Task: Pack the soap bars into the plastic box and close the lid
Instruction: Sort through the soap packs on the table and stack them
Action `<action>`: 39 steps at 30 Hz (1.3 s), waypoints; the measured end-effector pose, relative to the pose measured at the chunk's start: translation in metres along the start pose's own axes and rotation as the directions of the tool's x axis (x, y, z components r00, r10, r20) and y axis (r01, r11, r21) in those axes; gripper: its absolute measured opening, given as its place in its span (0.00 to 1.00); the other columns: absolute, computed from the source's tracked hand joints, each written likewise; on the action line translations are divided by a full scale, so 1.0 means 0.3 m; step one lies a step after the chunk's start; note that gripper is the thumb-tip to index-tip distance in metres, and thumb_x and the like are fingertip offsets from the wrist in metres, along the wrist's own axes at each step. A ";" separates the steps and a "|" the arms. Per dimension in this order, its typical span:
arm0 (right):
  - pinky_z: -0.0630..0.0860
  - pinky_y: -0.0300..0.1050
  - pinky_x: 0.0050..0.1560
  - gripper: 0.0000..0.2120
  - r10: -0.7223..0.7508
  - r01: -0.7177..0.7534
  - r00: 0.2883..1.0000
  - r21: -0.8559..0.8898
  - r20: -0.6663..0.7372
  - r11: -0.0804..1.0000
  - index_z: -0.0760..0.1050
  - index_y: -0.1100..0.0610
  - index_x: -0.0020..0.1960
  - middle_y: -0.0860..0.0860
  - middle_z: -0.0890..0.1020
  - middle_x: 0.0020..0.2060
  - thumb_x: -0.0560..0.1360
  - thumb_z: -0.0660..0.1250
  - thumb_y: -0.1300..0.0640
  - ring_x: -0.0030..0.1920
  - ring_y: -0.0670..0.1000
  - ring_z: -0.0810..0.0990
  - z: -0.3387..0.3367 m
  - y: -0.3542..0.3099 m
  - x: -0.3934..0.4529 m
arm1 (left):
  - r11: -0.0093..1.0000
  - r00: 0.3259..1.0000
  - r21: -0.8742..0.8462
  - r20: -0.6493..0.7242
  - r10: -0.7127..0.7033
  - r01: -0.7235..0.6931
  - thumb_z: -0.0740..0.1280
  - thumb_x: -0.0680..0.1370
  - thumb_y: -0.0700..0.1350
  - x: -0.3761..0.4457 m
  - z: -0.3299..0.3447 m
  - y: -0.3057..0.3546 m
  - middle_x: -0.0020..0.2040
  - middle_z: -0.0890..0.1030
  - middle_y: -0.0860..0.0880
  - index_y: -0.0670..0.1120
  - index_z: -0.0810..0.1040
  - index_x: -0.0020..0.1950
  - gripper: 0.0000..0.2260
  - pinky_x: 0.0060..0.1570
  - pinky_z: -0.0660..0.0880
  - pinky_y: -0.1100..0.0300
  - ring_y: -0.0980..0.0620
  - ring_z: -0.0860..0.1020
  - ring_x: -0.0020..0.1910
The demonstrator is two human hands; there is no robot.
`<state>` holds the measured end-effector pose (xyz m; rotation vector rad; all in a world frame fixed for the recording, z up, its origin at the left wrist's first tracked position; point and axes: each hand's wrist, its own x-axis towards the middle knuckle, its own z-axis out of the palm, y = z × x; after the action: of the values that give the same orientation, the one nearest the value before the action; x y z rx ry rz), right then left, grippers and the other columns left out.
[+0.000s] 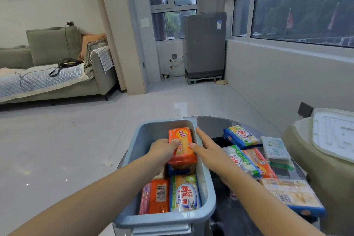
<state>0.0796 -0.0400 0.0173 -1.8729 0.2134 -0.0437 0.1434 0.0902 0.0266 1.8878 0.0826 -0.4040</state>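
A blue-grey plastic box (145, 132) stands open on a dark glass table (214, 124). Inside lie several wrapped soap bars, among them an orange bar (157, 197) and a green-white bar (184, 193) at the near end. My left hand (162, 148) grips an orange soap bar (182, 145) that sits on top of another bar in the box's far half. My right hand (206, 147) rests flat with fingers stretched along the box's right rim, thumb touching the same bar. More soap bars lie on the table to the right, such as a blue-green one (241, 137). The white lid (333, 134) lies at far right.
The lid rests on a beige stool or seat (306, 159) beside the table. A pale boxed soap (291, 195) lies near the table's front right edge. Beyond are a tiled floor, a sofa (53, 63) at left, and a grey washing machine (205, 46) by the windows.
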 end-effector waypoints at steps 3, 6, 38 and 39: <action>0.69 0.31 0.42 0.27 -0.028 0.028 1.000 0.013 0.010 1.000 0.53 0.42 0.74 0.47 0.68 0.70 0.78 0.59 0.48 0.54 0.40 0.73 -0.017 0.006 -0.026 | 0.992 0.993 0.074 -0.043 0.106 -0.103 0.59 0.80 0.51 -0.044 0.005 0.025 0.59 0.79 0.45 0.45 0.73 0.65 0.17 0.60 0.74 0.49 0.46 0.78 0.57; 0.76 0.39 0.50 0.23 -0.058 0.060 0.998 0.051 -0.035 0.997 0.60 0.44 0.72 0.49 0.73 0.66 0.78 0.58 0.49 0.54 0.41 0.75 -0.044 0.019 -0.057 | 0.962 0.970 0.164 -0.072 0.232 -0.218 0.57 0.80 0.52 -0.121 0.023 0.056 0.72 0.68 0.49 0.50 0.62 0.74 0.22 0.65 0.68 0.51 0.47 0.68 0.69; 0.72 0.40 0.32 0.24 0.304 -0.431 0.889 -0.400 -0.343 0.809 0.69 0.59 0.60 0.54 0.80 0.45 0.71 0.68 0.46 0.41 0.50 0.79 -0.447 0.389 0.042 | 0.990 0.989 0.139 -0.148 0.025 -0.004 0.69 0.72 0.53 -0.062 0.609 -0.097 0.67 0.71 0.44 0.46 0.63 0.72 0.31 0.59 0.74 0.48 0.44 0.70 0.65; 0.73 0.41 0.33 0.28 0.324 -0.449 0.880 -0.382 -0.348 0.808 0.65 0.60 0.63 0.55 0.80 0.48 0.70 0.69 0.47 0.42 0.51 0.79 -0.443 0.392 0.052 | 0.995 0.993 0.095 -0.121 -0.015 0.027 0.70 0.71 0.54 -0.049 0.609 -0.105 0.65 0.72 0.44 0.45 0.66 0.70 0.31 0.59 0.74 0.47 0.44 0.72 0.63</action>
<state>0.0620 -0.2021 -0.0544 -2.2488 0.8633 0.0416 0.0784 -0.0657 -0.0510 2.0077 0.1657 -0.3134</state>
